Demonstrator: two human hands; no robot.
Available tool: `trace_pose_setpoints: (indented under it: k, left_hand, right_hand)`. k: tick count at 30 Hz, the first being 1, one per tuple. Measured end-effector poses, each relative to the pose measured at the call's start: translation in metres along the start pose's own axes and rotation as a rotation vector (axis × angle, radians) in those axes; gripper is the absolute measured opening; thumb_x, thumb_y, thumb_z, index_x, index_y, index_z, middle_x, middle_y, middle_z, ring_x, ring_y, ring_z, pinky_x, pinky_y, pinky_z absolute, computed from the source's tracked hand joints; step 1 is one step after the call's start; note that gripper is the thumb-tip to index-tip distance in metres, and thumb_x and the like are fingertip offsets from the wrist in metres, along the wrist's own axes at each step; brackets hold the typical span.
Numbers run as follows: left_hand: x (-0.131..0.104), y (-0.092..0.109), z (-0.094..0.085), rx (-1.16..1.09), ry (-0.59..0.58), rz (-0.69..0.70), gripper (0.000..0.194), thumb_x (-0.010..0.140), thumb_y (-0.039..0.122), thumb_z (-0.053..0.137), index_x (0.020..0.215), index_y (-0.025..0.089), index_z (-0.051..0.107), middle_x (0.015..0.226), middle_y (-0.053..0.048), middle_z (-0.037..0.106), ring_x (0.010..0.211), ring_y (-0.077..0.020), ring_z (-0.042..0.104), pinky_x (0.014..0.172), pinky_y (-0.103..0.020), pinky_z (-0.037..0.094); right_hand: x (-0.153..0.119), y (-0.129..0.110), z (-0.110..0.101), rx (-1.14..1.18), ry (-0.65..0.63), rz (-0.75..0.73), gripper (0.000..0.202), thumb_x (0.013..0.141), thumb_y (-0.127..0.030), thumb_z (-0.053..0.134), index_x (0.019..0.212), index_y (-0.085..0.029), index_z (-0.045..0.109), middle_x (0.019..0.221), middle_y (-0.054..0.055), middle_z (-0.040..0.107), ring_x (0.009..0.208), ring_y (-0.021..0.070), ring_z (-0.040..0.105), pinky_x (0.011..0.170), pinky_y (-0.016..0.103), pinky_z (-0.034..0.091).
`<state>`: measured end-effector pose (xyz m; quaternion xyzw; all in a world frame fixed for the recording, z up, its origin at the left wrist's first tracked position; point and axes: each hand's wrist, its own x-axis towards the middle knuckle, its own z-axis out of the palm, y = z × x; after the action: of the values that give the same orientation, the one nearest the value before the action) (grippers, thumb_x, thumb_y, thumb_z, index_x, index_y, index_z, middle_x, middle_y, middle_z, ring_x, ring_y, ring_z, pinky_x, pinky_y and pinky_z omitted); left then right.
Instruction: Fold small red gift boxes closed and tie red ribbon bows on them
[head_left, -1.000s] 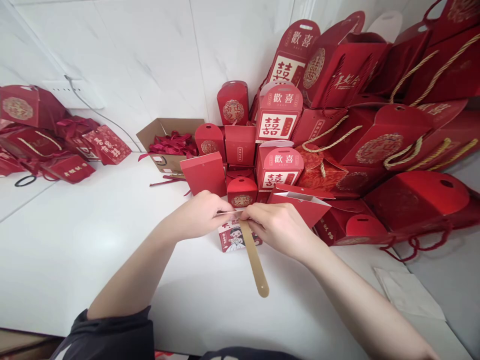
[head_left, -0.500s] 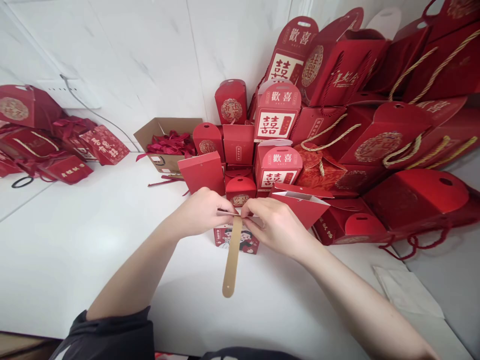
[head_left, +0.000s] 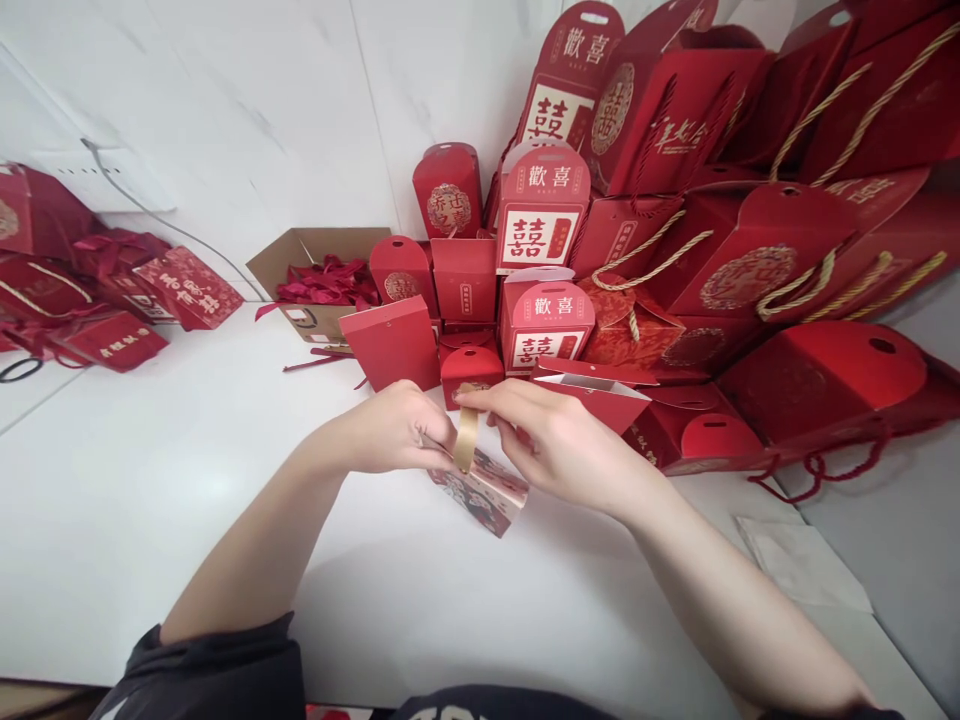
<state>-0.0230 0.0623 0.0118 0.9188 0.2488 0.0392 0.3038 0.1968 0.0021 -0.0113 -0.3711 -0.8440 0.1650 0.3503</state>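
Observation:
A small red box with printed cartoon figures [head_left: 480, 497] is tilted on the white table, below my hands. My left hand [head_left: 409, 428] pinches the box's top, its fingers partly hidden behind the thumb side. A gold strap [head_left: 466, 440] curves upward from the top of the box. The fingertips of my right hand [head_left: 540, 430] are at the strap's upper end, with the index finger stretched along it and the other fingers curled beside the box.
Red gift boxes [head_left: 544, 220] and bags with rope handles [head_left: 750, 270] are stacked behind and to the right. A cardboard box of ribbons [head_left: 322, 325] stands behind my left hand. More red boxes [head_left: 112, 340] lie at the left; a folded white cloth [head_left: 806, 560] lies at the right.
The gold strap, which hung down toward me, is now bent up and away. The small box has turned and tilted. My right hand has moved to the strap's upper end. The view has shifted slightly.

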Motion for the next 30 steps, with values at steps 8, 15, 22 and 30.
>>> trace_pose_setpoints:
  k: [8, 15, 22, 30]
  left_hand:
    - [0.002, -0.001, -0.005, -0.062, -0.061, -0.005, 0.015, 0.081, 0.025, 0.067, 0.07, 0.019, 0.074, 0.067, 0.0, 0.071, 0.06, -0.0099, 0.061, 0.06, -0.018, 0.042]
    - [0.006, -0.002, -0.005, -0.117, 0.02, -0.107, 0.009, 0.072, 0.022, 0.075, 0.069, 0.015, 0.07, 0.067, 0.001, 0.073, 0.058, -0.009, 0.062, 0.057, -0.015, 0.043]
    - [0.008, -0.001, -0.004, -0.127, 0.034, -0.117, 0.013, 0.073, 0.027, 0.075, 0.072, 0.014, 0.07, 0.073, -0.001, 0.075, 0.065, -0.0119, 0.067, 0.06, -0.016, 0.046]
    - [0.007, -0.001, -0.005, -0.122, 0.0, -0.132, 0.012, 0.075, 0.026, 0.074, 0.074, 0.014, 0.072, 0.072, -0.001, 0.075, 0.065, -0.0119, 0.067, 0.061, -0.016, 0.047]
  right_hand:
    - [0.004, 0.004, 0.02, 0.043, 0.049, 0.256, 0.019, 0.088, -0.01, 0.056, 0.088, -0.018, 0.074, 0.085, 0.004, 0.071, 0.071, 0.0154, 0.065, 0.066, 0.026, 0.05]
    - [0.004, -0.012, 0.008, 0.304, -0.02, 0.342, 0.017, 0.086, -0.017, 0.057, 0.079, -0.02, 0.072, 0.066, -0.003, 0.069, 0.052, 0.0087, 0.054, 0.051, 0.02, 0.041]
    - [0.003, -0.013, 0.003, 0.288, 0.031, 0.303, 0.015, 0.088, -0.019, 0.057, 0.084, -0.02, 0.072, 0.077, -0.003, 0.072, 0.061, 0.0096, 0.059, 0.059, 0.021, 0.043]
    - [0.004, -0.011, 0.002, 0.343, -0.102, 0.412, 0.013, 0.087, -0.019, 0.055, 0.087, -0.021, 0.068, 0.08, 0.0, 0.074, 0.069, 0.013, 0.067, 0.064, 0.023, 0.047]
